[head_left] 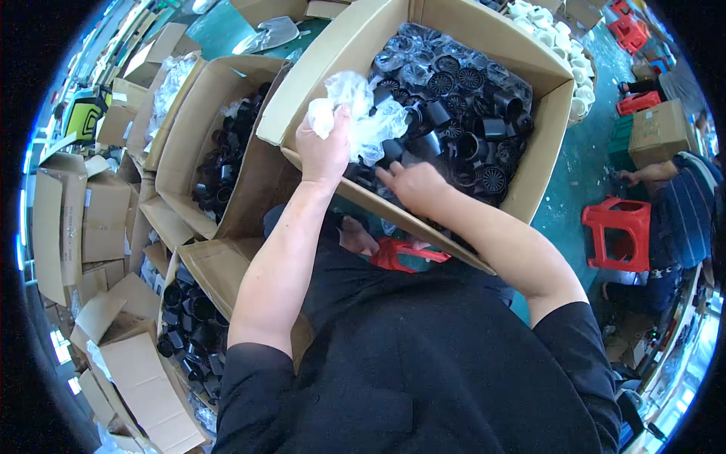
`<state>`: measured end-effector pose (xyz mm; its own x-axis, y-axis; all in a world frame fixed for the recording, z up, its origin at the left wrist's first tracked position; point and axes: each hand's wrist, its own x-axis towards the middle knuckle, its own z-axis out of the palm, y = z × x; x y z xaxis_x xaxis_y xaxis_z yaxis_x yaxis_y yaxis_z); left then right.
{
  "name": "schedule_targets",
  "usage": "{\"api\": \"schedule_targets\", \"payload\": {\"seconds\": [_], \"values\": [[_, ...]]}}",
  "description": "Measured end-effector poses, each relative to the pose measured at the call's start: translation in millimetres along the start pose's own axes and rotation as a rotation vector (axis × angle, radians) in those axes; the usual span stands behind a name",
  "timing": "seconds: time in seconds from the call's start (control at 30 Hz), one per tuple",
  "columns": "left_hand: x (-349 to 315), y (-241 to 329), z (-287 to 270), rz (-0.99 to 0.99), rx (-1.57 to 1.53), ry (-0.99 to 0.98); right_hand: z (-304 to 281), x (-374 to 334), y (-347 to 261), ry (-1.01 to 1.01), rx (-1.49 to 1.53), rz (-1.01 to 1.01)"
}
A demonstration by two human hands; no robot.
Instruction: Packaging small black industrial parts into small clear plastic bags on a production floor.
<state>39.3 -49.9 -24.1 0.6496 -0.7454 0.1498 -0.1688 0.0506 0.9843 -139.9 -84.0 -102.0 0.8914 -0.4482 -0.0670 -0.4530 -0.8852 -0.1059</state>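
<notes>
A bunch of crumpled clear plastic bags (364,129) is gripped in my left hand (324,147), raised over the near left side of a large open cardboard box (548,136). Many round black plastic cups (473,147) fill that box, some lying on their sides and some showing slotted ends. Reaching over the near wall, my right hand (417,185) is inside the box with its fingers bent among the black cups. What its fingertips hold, if anything, is hidden. Clear plastic wrap covers part of the black pieces (420,57) at the far end.
More open boxes with black parts (200,325) stand to my left, beside flattened cardboard (147,386). A red stool (616,234) is on the right, close to another person (681,197). White parts (548,34) are heaped beyond the box. Another red stool (408,253) shows below the box.
</notes>
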Motion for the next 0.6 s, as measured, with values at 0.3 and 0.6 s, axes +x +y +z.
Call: {"api": "schedule_targets", "payload": {"seconds": [0.3, 0.6], "values": [[0.1, 7.9, 2.2, -0.072, 0.004, 0.036, -47.7, -11.1, 11.4, -0.095, 0.205, 0.105], [-21.1, 19.5, 7.6, 0.346, 0.171, -0.38, -62.3, -59.8, 42.9, 0.133, 2.297, 0.268]]}}
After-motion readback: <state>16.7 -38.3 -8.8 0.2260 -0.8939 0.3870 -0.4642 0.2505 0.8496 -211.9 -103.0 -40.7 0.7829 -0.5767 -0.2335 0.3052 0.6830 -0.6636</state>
